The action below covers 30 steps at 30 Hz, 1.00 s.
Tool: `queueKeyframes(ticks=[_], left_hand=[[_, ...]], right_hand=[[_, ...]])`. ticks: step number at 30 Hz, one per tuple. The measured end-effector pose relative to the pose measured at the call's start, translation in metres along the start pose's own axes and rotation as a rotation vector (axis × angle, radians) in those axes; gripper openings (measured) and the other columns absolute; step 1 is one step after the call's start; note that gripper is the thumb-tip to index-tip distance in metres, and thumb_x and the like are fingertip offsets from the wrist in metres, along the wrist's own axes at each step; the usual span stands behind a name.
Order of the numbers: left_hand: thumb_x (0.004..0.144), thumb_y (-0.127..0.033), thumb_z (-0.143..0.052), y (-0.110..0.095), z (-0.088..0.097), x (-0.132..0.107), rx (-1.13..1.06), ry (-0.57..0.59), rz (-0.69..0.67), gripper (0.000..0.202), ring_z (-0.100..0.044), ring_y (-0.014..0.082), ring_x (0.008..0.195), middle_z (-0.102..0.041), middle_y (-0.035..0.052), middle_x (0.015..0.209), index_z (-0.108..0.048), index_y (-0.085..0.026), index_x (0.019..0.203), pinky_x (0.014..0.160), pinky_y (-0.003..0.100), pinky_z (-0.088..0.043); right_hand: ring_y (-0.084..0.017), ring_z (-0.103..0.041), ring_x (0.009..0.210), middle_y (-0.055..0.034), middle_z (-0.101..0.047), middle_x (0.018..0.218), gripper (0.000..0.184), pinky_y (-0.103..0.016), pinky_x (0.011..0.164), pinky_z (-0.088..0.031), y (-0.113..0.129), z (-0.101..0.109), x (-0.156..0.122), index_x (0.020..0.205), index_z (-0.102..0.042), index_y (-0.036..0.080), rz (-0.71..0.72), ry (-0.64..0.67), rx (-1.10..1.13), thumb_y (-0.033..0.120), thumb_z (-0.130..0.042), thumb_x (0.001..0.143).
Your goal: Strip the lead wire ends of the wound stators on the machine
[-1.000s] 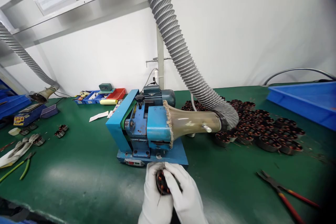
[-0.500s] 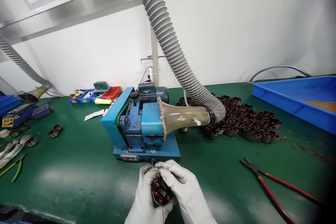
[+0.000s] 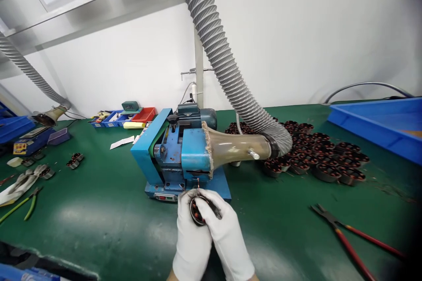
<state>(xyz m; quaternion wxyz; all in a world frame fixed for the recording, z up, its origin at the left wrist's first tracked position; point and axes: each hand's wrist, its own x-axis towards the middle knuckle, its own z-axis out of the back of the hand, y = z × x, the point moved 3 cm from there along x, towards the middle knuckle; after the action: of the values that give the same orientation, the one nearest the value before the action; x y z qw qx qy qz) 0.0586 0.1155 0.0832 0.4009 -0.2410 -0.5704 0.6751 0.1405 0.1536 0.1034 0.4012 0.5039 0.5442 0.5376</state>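
Observation:
Both of my hands wear white gloves and grip one motor stator (image 3: 195, 214), a round metal ring with copper windings inside. My left hand (image 3: 190, 237) wraps its left side. My right hand (image 3: 221, 224) closes on the right side, its thumb over the windings. A short copper wire lead (image 3: 198, 184) sticks up from the stator toward the slot in the front of the blue belt machine (image 3: 195, 153). Whether the wire tip enters the slot, I cannot tell. The gloves hide much of the stator.
A grey ribbed hose (image 3: 227, 66) joins the machine's amber funnel (image 3: 237, 147). Many stators (image 3: 325, 171) crowd the bench to the right, before a blue tray (image 3: 379, 129). Red-handled pliers (image 3: 346, 235) lie at the right; green-handled pliers (image 3: 31, 206) and a glove (image 3: 20, 189) at the left.
Both hands have moved forward with the stator, up to the machine's front. My right thumb now lies over the windings, and the wire points at the slot. The view has shifted slightly left.

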Motion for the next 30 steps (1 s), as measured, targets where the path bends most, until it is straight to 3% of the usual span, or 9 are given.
queueKeyframes(ticks=[3,8,13,19,24,28,30], left_hand=[[0.074,-0.019,-0.056,0.003,-0.009,0.016,-0.004,0.003,0.088,0.033,-0.062,0.0237,0.095,-0.062,0.0127,0.107,-0.054,-0.016,0.106,0.085,0.037,-0.049],[0.075,-0.017,-0.057,0.004,-0.019,0.035,-0.09,0.068,0.003,0.029,-0.059,0.0198,0.098,-0.06,0.0097,0.108,-0.051,-0.017,0.104,0.09,0.034,-0.045],[0.076,-0.013,-0.054,-0.002,-0.02,0.037,-0.113,0.08,-0.052,0.024,-0.059,0.0193,0.094,-0.059,0.01,0.103,-0.052,-0.016,0.1,0.089,0.036,-0.045],[0.074,-0.016,-0.055,-0.007,-0.022,0.037,-0.166,0.085,-0.008,0.027,-0.06,0.0196,0.094,-0.06,0.0114,0.103,-0.05,-0.015,0.101,0.087,0.034,-0.047],[0.069,-0.018,-0.06,0.004,-0.014,0.016,-0.141,0.032,0.019,0.032,-0.06,0.0217,0.096,-0.062,0.0104,0.104,-0.054,-0.017,0.101,0.089,0.036,-0.046],[0.066,-0.02,-0.064,0.023,0.001,-0.012,-0.289,-0.068,-0.036,0.025,-0.06,0.0216,0.096,-0.063,0.008,0.1,-0.063,-0.019,0.092,0.089,0.032,-0.047],[0.072,-0.024,-0.063,0.038,0.009,-0.02,-0.499,-0.036,0.07,0.017,-0.06,0.0209,0.096,-0.064,0.008,0.099,-0.066,-0.019,0.088,0.089,0.031,-0.048]], right_hand=[[-0.024,-0.064,0.087,-0.0098,-0.07,0.093,0.022,-0.036,0.082,-0.051,-0.007,-0.004,0.014,0.086,-0.07,0.017,0.015,-0.006,-0.068,0.035,-0.06,0.078],[-0.026,-0.062,0.093,-0.0108,-0.069,0.097,0.026,-0.041,0.089,-0.047,-0.014,-0.001,0.033,0.09,-0.07,0.017,0.075,-0.025,-0.122,0.037,-0.056,0.082],[-0.025,-0.063,0.09,-0.0109,-0.069,0.096,0.026,-0.038,0.086,-0.048,-0.015,0.001,0.032,0.089,-0.07,0.017,0.093,-0.026,-0.139,0.037,-0.053,0.083],[-0.026,-0.063,0.091,-0.0114,-0.068,0.096,0.029,-0.038,0.086,-0.048,-0.008,0.001,0.033,0.09,-0.069,0.015,0.103,-0.021,-0.169,0.037,-0.051,0.084],[-0.023,-0.065,0.087,-0.0096,-0.069,0.093,0.026,-0.032,0.081,-0.051,-0.01,0.004,0.012,0.09,-0.069,0.017,0.149,0.0,-0.241,0.033,-0.05,0.087],[-0.022,-0.066,0.091,-0.01,-0.068,0.102,0.022,-0.027,0.079,-0.055,-0.024,0.008,-0.02,0.097,-0.069,0.019,0.385,-0.025,-0.409,0.027,-0.05,0.089],[-0.022,-0.065,0.095,-0.0101,-0.066,0.108,0.023,-0.028,0.08,-0.056,-0.028,0.007,-0.033,0.106,-0.066,0.02,0.538,-0.038,-0.465,0.023,-0.052,0.088]])
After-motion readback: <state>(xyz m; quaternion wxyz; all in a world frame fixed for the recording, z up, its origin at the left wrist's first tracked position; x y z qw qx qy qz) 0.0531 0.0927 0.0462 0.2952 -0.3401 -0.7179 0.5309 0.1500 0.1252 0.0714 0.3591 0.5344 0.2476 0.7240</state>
